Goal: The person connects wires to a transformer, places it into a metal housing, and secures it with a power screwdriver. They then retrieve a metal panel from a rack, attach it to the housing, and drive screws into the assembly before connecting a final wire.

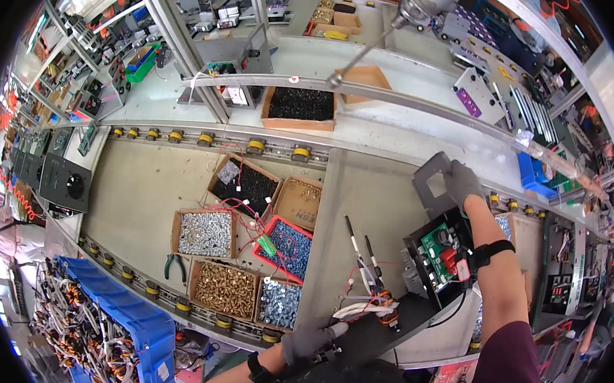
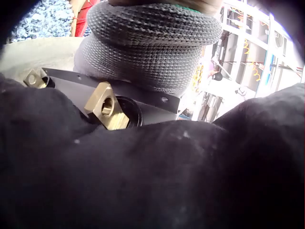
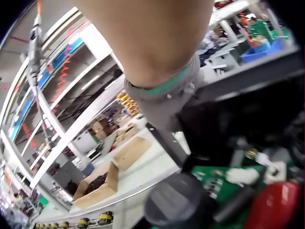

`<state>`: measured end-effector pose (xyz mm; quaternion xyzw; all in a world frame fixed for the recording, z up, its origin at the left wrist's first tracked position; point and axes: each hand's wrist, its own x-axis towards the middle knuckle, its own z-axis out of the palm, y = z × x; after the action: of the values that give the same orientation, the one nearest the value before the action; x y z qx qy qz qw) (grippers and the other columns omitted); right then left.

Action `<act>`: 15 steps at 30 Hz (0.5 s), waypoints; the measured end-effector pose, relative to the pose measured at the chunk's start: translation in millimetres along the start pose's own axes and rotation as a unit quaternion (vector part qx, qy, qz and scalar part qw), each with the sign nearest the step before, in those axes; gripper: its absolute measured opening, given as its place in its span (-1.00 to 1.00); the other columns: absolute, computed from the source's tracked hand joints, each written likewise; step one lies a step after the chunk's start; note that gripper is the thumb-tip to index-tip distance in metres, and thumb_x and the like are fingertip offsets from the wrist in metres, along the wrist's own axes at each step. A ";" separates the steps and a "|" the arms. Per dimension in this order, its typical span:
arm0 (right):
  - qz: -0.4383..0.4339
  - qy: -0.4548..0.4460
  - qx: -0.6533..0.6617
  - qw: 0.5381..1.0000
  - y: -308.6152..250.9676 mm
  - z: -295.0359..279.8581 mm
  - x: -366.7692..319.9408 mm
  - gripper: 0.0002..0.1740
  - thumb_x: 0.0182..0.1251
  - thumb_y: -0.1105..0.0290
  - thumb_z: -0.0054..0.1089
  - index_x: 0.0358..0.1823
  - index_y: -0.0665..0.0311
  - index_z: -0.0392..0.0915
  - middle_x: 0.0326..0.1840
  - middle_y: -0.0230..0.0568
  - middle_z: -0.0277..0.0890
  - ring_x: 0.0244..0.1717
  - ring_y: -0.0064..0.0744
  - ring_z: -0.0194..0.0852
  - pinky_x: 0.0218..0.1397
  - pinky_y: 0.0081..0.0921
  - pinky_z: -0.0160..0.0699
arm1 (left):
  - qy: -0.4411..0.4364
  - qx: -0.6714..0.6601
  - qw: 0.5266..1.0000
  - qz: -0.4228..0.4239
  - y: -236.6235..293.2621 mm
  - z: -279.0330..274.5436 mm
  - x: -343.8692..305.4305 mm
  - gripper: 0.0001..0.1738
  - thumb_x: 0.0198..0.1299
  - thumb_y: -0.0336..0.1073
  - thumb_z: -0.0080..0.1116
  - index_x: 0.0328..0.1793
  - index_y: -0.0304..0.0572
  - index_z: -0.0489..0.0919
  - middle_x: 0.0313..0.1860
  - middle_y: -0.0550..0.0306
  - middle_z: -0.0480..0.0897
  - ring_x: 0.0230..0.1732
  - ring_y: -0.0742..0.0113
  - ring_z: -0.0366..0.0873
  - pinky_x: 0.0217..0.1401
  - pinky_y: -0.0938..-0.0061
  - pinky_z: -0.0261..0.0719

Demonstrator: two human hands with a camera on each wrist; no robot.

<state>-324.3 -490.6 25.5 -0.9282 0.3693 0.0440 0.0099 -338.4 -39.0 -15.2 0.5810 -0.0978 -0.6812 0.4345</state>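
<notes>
A black sheet-metal machine housing lies slanted on the bench in front of me. Inside it is a green circuit board, with a dark cylindrical part and a red part. My gloved left hand grips the near end panel, its thumb over the edge. Beside that hand, brass terminals stick out of the panel. My gloved right hand holds the upper edge of the grey far end panel, which has a square cutout. A copper-wound coil with white leads sits near the housing's middle.
Left of the housing stand boxes of silver screws, brass fasteners and black screws, plus a red tray. Pliers lie beside them. A power screwdriver hangs overhead. A blue bin of coils is lower left.
</notes>
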 end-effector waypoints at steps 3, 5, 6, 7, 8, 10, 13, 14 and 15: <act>0.038 -0.028 0.021 0.999 12.7 -22.6 -31.4 -0.66 0.26 0.19 0.08 -0.06 0.26 0.43 -0.15 0.15 0.55 -0.06 0.16 0.51 0.01 -0.04 0.45 | 0.018 -0.036 0.999 0.036 -13.0 0.7 1.6 -0.63 0.38 -0.05 -0.01 -0.14 -0.27 0.53 -0.42 0.34 0.48 -0.40 0.56 0.36 -0.35 0.59 0.35; 0.033 0.075 0.064 0.995 28.2 -46.8 -60.8 -0.75 0.29 0.24 -0.01 -0.17 0.26 0.42 -0.18 0.11 0.58 -0.11 0.20 0.51 -0.05 -0.02 0.44 | 0.070 0.142 0.961 0.225 -9.6 -0.9 -4.8 -0.63 0.40 -0.07 -0.05 -0.10 -0.28 0.52 -0.46 0.35 0.43 -0.32 0.52 0.37 -0.29 0.56 0.36; 0.039 0.121 0.102 0.987 46.4 -47.6 -74.5 -0.75 0.27 0.27 0.00 -0.15 0.28 0.43 -0.19 0.09 0.58 -0.15 0.16 0.53 -0.08 -0.06 0.45 | 0.113 0.140 0.961 0.210 3.3 3.7 -18.5 -0.69 0.33 -0.12 0.06 -0.16 -0.26 0.54 -0.45 0.23 0.46 -0.27 0.35 0.44 -0.25 0.45 0.41; 0.045 0.166 0.139 0.975 69.3 -46.3 -90.5 -0.75 0.25 0.31 0.01 -0.13 0.30 0.44 -0.21 0.07 0.58 -0.19 0.12 0.56 -0.12 -0.09 0.45 | 0.108 0.146 0.962 0.206 10.8 0.0 -21.0 -0.69 0.33 -0.12 0.06 -0.16 -0.26 0.54 -0.45 0.23 0.46 -0.27 0.35 0.44 -0.25 0.45 0.41; 0.011 0.224 0.230 0.947 87.4 -46.5 -113.8 -0.75 0.25 0.34 0.03 -0.11 0.31 0.44 -0.25 -0.01 0.58 -0.24 -0.03 0.57 -0.15 -0.18 0.47 | 0.151 0.322 0.886 0.299 16.5 -4.8 -24.5 -0.72 0.24 -0.14 0.12 -0.23 -0.25 0.55 -0.43 0.15 0.48 -0.28 0.22 0.46 -0.25 0.38 0.42; 0.015 0.256 0.393 0.883 99.3 -55.5 -177.2 -0.74 0.25 0.42 0.06 -0.07 0.37 0.45 -0.31 -0.17 0.56 -0.29 -0.32 0.52 -0.19 -0.37 0.47 | 0.190 0.525 0.756 0.342 31.2 -6.3 -32.9 -0.76 0.04 -0.16 0.20 -0.26 -0.14 0.61 -0.35 0.01 0.56 -0.18 0.00 0.51 -0.02 0.19 0.40; 0.084 0.242 0.572 0.779 105.6 -32.3 -264.4 -0.77 0.29 0.47 0.04 -0.08 0.45 0.46 -0.29 -0.26 0.50 -0.24 -0.52 0.42 -0.14 -0.52 0.44 | 0.185 0.643 0.661 0.341 13.5 -29.0 -15.5 -0.77 -0.01 -0.17 0.21 -0.27 -0.10 0.61 -0.30 0.04 0.56 -0.14 0.01 0.50 0.05 0.14 0.37; 0.067 0.259 0.524 0.809 102.9 -23.1 -289.4 -0.76 0.30 0.46 0.04 -0.07 0.46 0.45 -0.27 -0.25 0.51 -0.23 -0.51 0.42 -0.11 -0.52 0.43 | 0.189 0.626 0.686 0.320 4.4 -42.6 -7.6 -0.77 -0.10 -0.21 0.21 -0.28 -0.07 0.61 -0.20 0.07 0.54 -0.02 0.06 0.47 0.15 0.16 0.32; 0.049 0.273 0.475 0.835 97.7 -15.7 -311.6 -0.75 0.31 0.45 0.05 -0.05 0.47 0.45 -0.26 -0.23 0.51 -0.22 -0.49 0.42 -0.09 -0.51 0.42 | 0.189 0.630 0.685 0.315 0.7 -44.8 -5.4 -0.77 -0.10 -0.21 0.21 -0.28 -0.07 0.61 -0.20 0.07 0.54 -0.02 0.06 0.47 0.15 0.16 0.32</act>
<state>-615.6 -349.0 70.3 -0.7644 0.3778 -0.3914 0.3461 -299.1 -19.0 -24.6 0.7690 -0.5969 -0.1584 0.1649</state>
